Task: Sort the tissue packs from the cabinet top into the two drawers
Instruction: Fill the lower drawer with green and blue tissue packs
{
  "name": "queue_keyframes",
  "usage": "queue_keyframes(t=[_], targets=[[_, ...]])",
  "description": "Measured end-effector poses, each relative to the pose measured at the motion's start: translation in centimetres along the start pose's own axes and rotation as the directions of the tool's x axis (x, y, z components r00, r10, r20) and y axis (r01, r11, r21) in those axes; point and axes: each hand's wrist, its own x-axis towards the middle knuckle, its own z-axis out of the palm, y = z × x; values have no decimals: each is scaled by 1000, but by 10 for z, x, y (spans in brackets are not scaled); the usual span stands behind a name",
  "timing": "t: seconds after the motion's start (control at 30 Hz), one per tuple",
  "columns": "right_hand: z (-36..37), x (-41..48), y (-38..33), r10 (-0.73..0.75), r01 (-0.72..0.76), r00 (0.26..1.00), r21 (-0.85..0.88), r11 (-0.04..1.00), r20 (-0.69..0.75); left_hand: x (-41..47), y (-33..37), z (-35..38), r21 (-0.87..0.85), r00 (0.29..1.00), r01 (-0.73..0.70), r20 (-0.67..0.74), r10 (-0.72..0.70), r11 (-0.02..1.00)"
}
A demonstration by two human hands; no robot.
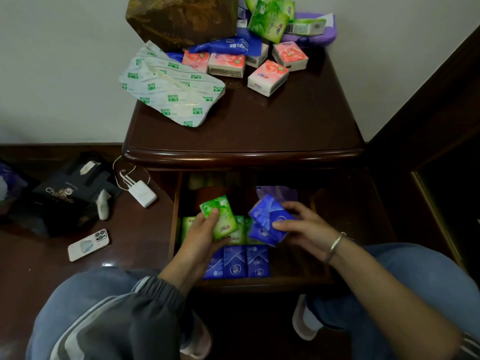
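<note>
Holds a green tissue pack (219,216) in the left hand (201,239), just above the left half of the open drawer (173,229), with the grip curled round it: thumb across the printed face, fingers under its lower edge. Clasps a bunch of blue tissue packs (270,219) in the right hand (304,226), over the drawer's middle, with the grip pinching them between thumb and curled fingers; cannot tell how many. Wears a metal bracelet (336,244) on the right wrist, over the drawer's right front part.

Contains more green packs (188,224) inside the drawer, under the left hand, and a row of blue packs (239,261) along the drawer's front wall, flat and side by side. Shows a purple bag (280,192) at the drawer's back.

Carries, on the surface (259,120) above and behind the drawer, pink packs (267,77), loose green packs (268,20) in a heap, a large white ROYO pack (171,87), a blue pouch (226,45) and a brown box (181,18).

Has, on the floor left of the drawer, a white charger (142,194), a phone (88,245) lying face down and a black box (62,198).
</note>
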Motion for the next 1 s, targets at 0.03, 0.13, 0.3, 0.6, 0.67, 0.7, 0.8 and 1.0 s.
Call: queue_keyframes(t=[0.03,0.13,0.3,0.6,0.67,0.7,0.8,1.0], targets=[[-9,2,-1,20,-31,996,-134,991,-82,2,3,-4,4,998,-10,-61,10,1000],[-27,10,17,-6,-194,949,-598,777,-316,7,9,-13,36,988,-13,-154,18,999],[-28,24,61,71,-296,950,-806,513,-303,3,8,-11,54,992,-10,-125,16,999],[-28,30,78,-9,-277,958,-936,218,-286,-3,8,-5,84,996,5,-84,2,996],[-24,29,79,-56,-258,963,-961,101,-264,-2,6,-5,89,996,10,-90,-2,996],[-24,29,78,-43,-258,964,-962,89,-262,-2,5,-6,93,996,10,-92,-2,996],[-24,30,77,34,-263,965,-955,134,-261,-1,3,-7,106,996,5,-89,4,994],[-26,32,78,108,-300,952,-941,159,-286,2,1,-8,126,996,22,-87,-11,992]])
